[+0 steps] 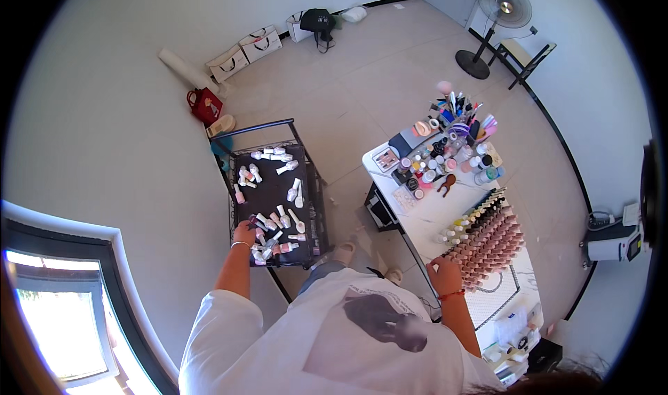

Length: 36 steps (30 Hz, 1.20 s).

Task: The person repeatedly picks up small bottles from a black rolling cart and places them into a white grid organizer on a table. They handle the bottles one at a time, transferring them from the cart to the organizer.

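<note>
My left hand (243, 234) is over the left edge of a dark trolley (275, 186), fingers curled near several nail polish bottles (273, 221). Something dark shows at its fingertips, too small to name. The bottles are mostly white and pale pink, lying on their sides in loose groups. My right hand (446, 278) is closed at the near left edge of a white marbled table (417, 221); whatever it may hold is hidden. Just beyond it stand dense slanted rows of pinkish nail polish bottles (490, 245), with yellow and clear ones (456, 231) alongside.
Jars, brushes and small pots (438, 158) crowd the table's far end. Packets and boxes (511, 343) lie at its near end. A standing fan (505, 7) and a chair (522, 58) are by the far right wall; paper bags (261, 44) line the far left wall.
</note>
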Each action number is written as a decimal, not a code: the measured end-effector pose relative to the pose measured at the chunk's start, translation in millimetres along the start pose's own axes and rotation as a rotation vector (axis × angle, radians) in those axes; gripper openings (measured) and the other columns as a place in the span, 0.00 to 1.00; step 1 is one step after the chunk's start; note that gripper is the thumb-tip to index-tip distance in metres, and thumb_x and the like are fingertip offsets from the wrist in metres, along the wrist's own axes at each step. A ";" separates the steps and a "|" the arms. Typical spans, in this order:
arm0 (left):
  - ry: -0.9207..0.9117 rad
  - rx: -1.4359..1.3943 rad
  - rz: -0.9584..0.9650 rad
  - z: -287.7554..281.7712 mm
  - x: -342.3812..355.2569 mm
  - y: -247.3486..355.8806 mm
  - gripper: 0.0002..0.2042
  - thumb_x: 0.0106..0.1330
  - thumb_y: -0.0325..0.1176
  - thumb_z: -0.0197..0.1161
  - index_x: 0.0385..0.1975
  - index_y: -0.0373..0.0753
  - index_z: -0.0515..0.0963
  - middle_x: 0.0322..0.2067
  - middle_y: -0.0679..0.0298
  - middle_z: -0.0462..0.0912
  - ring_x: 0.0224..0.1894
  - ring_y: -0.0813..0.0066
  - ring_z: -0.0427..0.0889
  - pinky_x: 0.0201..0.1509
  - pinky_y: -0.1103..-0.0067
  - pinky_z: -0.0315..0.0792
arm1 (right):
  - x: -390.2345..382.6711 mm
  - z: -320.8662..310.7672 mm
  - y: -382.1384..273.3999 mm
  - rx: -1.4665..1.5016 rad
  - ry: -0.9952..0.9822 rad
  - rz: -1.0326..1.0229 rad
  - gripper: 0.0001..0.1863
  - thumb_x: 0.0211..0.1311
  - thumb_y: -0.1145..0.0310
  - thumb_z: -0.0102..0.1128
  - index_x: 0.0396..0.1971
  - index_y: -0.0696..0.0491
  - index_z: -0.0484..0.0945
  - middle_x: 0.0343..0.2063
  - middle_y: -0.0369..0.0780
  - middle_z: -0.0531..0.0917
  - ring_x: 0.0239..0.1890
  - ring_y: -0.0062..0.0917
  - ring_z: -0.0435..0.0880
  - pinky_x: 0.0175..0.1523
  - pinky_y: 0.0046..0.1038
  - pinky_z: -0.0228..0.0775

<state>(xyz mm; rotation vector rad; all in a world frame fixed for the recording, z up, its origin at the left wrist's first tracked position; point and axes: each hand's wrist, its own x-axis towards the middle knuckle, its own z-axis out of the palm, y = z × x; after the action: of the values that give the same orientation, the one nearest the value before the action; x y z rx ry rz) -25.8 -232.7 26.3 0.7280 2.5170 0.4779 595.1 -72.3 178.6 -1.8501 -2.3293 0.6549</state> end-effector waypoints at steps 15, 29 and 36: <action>-0.181 0.296 0.053 -1.1 110.3 0.1 0.35 0.57 0.29 0.66 0.68 0.52 0.65 0.68 0.44 0.60 0.67 0.46 0.67 0.69 0.63 0.66 | -8.3 62.6 -53.3 -0.068 -0.279 0.179 0.13 0.55 0.56 0.67 0.31 0.50 0.86 0.27 0.48 0.85 0.35 0.45 0.85 0.45 0.41 0.77; -0.204 0.514 -0.113 24.3 155.2 -18.1 0.28 0.61 0.35 0.61 0.65 0.49 0.70 0.62 0.45 0.66 0.59 0.47 0.76 0.65 0.63 0.72 | 6.7 55.2 -69.9 0.040 -0.142 0.167 0.10 0.55 0.61 0.67 0.28 0.51 0.85 0.19 0.45 0.83 0.26 0.41 0.84 0.35 0.39 0.77; 0.031 0.233 0.062 4.0 112.2 5.7 0.23 0.54 0.36 0.69 0.53 0.45 0.81 0.47 0.49 0.81 0.51 0.53 0.80 0.59 0.65 0.74 | 26.4 49.5 -93.7 0.122 -0.158 0.141 0.09 0.56 0.62 0.66 0.30 0.52 0.84 0.19 0.45 0.83 0.25 0.39 0.84 0.33 0.38 0.75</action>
<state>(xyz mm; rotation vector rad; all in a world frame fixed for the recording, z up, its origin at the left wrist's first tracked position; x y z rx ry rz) -105.1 -163.3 -12.9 0.8928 2.6131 0.2187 486.8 -76.8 165.2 -1.9870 -2.2049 0.9709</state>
